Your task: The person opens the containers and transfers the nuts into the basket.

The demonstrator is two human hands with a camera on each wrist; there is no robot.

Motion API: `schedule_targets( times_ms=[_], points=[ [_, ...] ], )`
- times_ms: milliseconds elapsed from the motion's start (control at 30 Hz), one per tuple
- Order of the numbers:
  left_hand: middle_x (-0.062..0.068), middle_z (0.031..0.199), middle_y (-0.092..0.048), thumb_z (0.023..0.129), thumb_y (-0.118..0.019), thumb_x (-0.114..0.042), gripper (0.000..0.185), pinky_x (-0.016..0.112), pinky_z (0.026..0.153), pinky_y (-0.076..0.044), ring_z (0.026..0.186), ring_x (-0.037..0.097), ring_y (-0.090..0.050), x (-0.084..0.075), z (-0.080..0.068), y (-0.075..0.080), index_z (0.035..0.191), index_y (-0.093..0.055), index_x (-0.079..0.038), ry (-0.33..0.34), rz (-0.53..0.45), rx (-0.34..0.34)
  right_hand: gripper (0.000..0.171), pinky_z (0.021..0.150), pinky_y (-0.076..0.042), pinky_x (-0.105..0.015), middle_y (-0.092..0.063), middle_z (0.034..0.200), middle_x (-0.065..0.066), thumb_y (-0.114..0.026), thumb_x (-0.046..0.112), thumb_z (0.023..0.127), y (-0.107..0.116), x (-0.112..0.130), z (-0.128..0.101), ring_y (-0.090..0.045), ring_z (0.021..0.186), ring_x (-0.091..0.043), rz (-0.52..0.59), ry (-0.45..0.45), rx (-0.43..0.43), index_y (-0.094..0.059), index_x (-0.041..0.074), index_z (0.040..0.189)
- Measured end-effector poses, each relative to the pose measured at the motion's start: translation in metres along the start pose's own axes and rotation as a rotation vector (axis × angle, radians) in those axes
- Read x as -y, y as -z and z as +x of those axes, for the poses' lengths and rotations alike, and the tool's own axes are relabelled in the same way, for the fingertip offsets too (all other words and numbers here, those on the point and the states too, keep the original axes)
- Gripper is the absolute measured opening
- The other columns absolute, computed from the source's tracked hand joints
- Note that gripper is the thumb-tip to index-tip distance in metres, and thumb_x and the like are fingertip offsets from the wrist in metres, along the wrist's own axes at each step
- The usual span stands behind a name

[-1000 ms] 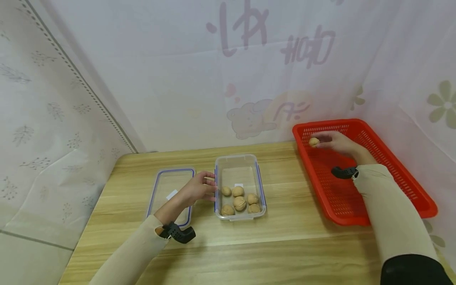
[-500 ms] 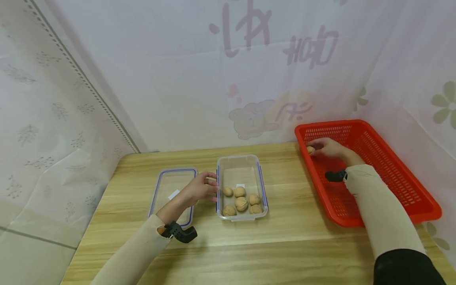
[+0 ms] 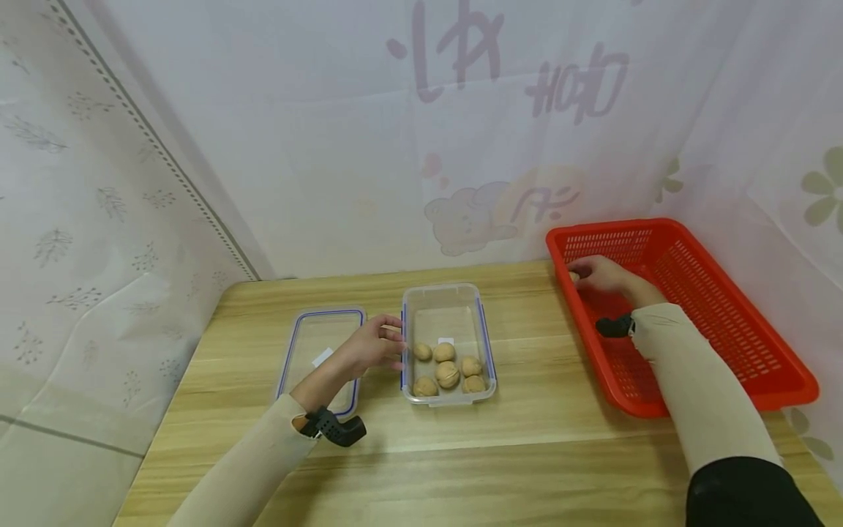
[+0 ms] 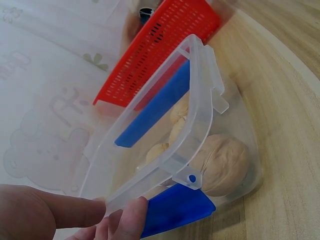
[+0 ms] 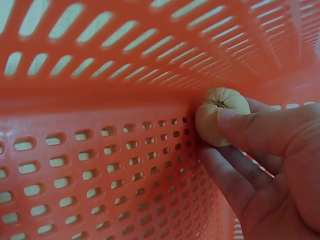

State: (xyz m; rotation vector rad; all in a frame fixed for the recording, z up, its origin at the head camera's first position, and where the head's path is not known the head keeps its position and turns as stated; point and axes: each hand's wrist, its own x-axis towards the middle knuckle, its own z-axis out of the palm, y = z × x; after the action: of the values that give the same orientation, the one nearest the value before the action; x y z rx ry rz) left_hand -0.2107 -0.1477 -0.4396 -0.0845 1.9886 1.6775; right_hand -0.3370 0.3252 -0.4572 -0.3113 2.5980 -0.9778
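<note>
My right hand [image 3: 596, 272] is inside the red basket [image 3: 724, 307] at its far left corner and pinches a walnut [image 3: 574, 277] [image 5: 220, 116] between thumb and fingers, against the basket's left wall. A clear plastic box [image 3: 448, 300] with blue clips stands at mid-table and holds several walnuts [image 3: 446, 373]. My left hand [image 3: 369, 345] touches the box's left rim [image 4: 165, 170] with thumb and fingers. The largest walnut [image 4: 225, 165] lies against the near corner in the left wrist view.
The box's clear lid [image 3: 319, 351] with a blue seal lies flat left of the box, partly under my left forearm. A wooden table [image 3: 527, 446] carries everything. White patterned curtains [image 3: 329, 146] close in the back and both sides.
My right hand has carried the walnut down and left, from the basket's far end to its left wall. The left hand stays at the box's rim.
</note>
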Motion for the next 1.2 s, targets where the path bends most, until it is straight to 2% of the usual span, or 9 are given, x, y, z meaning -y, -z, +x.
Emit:
schedule_targets(
  times_ms=[233,467,700,867,1200],
  points=[
    [0.02,0.115,-0.05,0.097,-0.057,0.012,0.047,0.035,0.074,-0.066,0.09,0.024,-0.061,0.002,0.002,-0.002,0.14,-0.039,0.007,-0.003,-0.008,0.01,0.043,0.114,-0.036,-0.066,-0.055,0.134,-0.033,-0.059,0.0,0.099,0.0,0.003,-0.001,-0.051,0.123,-0.046,-0.003,-0.017,0.022,-0.051,-0.013,0.138],
    [0.019,0.114,-0.05,0.098,-0.056,0.012,0.047,0.035,0.074,-0.066,0.089,0.024,-0.061,0.002,0.002,-0.001,0.141,-0.038,0.007,0.0,-0.011,0.011,0.044,0.112,-0.038,-0.065,-0.051,0.138,-0.036,-0.055,0.006,0.102,0.004,0.016,-0.008,-0.048,0.129,-0.049,-0.027,0.002,0.023,-0.048,-0.015,0.14],
    [0.018,0.114,-0.05,0.098,-0.057,0.011,0.046,0.035,0.075,-0.065,0.093,0.024,-0.06,0.001,0.001,0.0,0.141,-0.039,0.007,-0.004,-0.013,0.01,0.044,0.111,-0.039,-0.065,-0.053,0.138,-0.033,-0.057,0.014,0.104,0.018,0.025,-0.014,-0.047,0.13,-0.049,-0.096,0.022,-0.012,-0.051,-0.011,0.139],
    [0.019,0.114,-0.049,0.098,-0.056,0.011,0.046,0.035,0.076,-0.065,0.093,0.024,-0.06,0.0,0.0,0.001,0.14,-0.038,0.008,-0.004,-0.013,0.014,0.046,0.112,-0.038,-0.065,-0.052,0.142,-0.031,-0.058,0.019,0.105,0.03,0.035,-0.024,-0.045,0.133,-0.048,-0.103,0.035,-0.017,-0.051,-0.007,0.142],
    [0.019,0.115,-0.05,0.098,-0.056,0.011,0.046,0.042,0.082,-0.065,0.095,0.025,-0.06,0.0,0.0,0.001,0.141,-0.039,0.006,-0.003,0.0,0.013,0.049,0.11,-0.039,-0.066,-0.052,0.142,-0.03,-0.061,0.023,0.104,0.045,0.059,-0.041,-0.046,0.132,-0.047,-0.167,0.079,-0.033,-0.051,-0.005,0.143]
  ],
)
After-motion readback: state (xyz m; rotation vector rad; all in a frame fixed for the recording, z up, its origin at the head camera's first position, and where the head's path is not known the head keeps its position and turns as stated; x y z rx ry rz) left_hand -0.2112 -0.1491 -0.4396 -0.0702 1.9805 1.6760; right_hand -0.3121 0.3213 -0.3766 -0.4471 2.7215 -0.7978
